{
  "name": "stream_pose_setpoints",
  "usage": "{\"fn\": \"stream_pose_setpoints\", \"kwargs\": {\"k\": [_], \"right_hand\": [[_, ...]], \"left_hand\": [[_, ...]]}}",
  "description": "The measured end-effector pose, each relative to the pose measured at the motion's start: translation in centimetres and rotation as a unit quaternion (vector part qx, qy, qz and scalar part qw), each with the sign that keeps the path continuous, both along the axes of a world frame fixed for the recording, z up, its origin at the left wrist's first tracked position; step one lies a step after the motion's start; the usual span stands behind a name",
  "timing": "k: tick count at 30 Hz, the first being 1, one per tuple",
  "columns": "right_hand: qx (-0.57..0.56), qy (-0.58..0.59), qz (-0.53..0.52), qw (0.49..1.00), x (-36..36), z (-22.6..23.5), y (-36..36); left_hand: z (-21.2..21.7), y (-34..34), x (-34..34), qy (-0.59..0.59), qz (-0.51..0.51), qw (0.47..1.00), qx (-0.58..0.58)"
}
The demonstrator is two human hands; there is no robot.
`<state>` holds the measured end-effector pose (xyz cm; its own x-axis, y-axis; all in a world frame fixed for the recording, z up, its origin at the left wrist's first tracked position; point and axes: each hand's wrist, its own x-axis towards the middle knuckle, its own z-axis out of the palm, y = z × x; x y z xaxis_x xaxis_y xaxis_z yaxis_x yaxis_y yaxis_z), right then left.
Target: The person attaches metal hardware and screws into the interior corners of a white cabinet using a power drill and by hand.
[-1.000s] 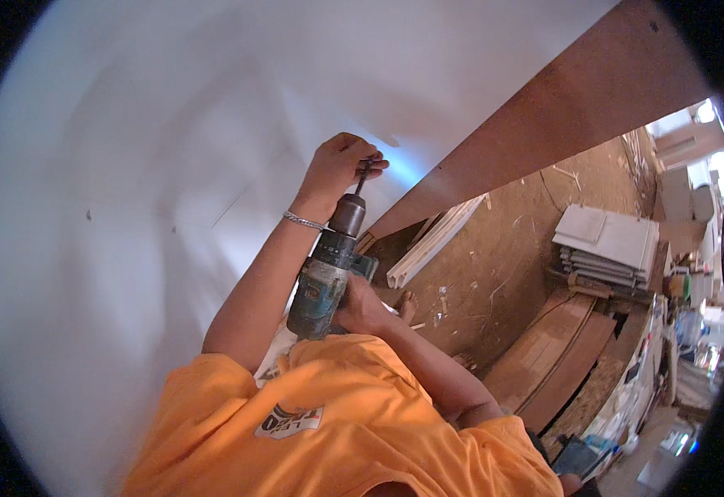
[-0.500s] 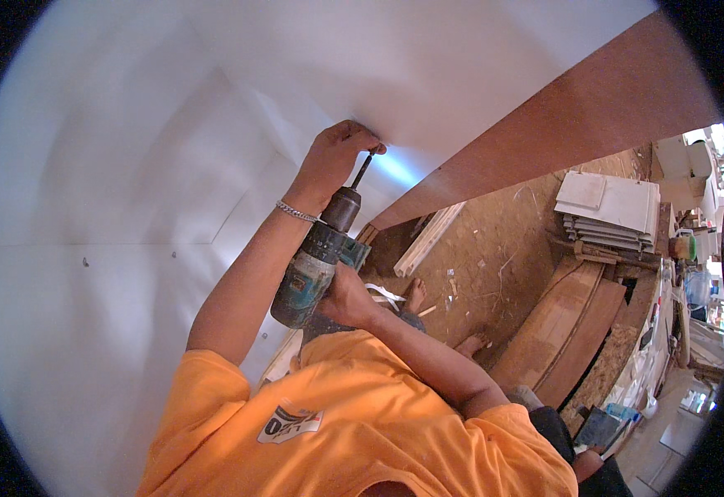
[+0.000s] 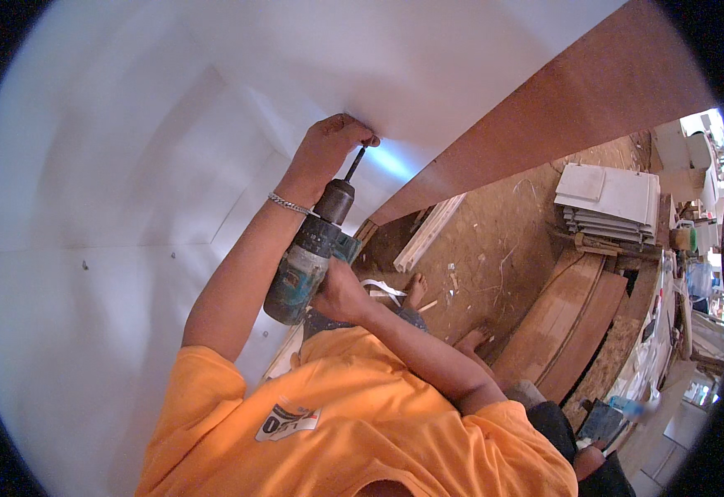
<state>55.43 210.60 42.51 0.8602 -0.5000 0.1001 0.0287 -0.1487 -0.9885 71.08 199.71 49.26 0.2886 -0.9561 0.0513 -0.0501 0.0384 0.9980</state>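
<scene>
My right hand is wrapped round the grip of a teal and black cordless drill. The drill's light throws a bright streak on the white panel ahead. A long dark bit points from the chuck up to my left hand. Thumb and fingers of that hand pinch together at the bit's tip, close against the panel. What they pinch is too small and covered to make out. A metal chain bracelet circles my left wrist.
A reddish-brown board edge runs along the panel's right side. Stacked white boards and brown planks lie at the right. A pale wooden strip rests on the dirt floor. Someone's hand shows at the lower right.
Both my hands and the drill have shifted slightly up and left in the picture. The left hand's pinch at the bit's tip and the right hand's grip stay the same.
</scene>
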Motion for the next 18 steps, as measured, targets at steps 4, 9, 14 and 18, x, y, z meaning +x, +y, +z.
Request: {"fn": "stream_pose_setpoints", "kwargs": {"k": [4, 9, 14, 18], "right_hand": [[-0.02, 0.007, 0.003, 1.0, 0.0, 0.6, -0.2], [0.003, 0.03, -0.025, 0.999, 0.0, -0.7, 0.3], [0.051, 0.024, -0.021, 0.998, -0.3, 0.1, 0.3], [0.04, 0.029, -0.031, 0.998, -0.6, 1.3, 0.1]], "left_hand": [[-0.5, 0.1, 0.2, 0.063, -0.014, 0.998, 0.008], [2.6, 0.5, -0.5, 0.227, -0.017, 0.969, 0.1], [4.5, 0.6, -1.2, 0.128, 0.002, 0.982, 0.139], [5.1, 1.2, -1.2, -0.021, 0.03, 0.99, 0.137]]}}
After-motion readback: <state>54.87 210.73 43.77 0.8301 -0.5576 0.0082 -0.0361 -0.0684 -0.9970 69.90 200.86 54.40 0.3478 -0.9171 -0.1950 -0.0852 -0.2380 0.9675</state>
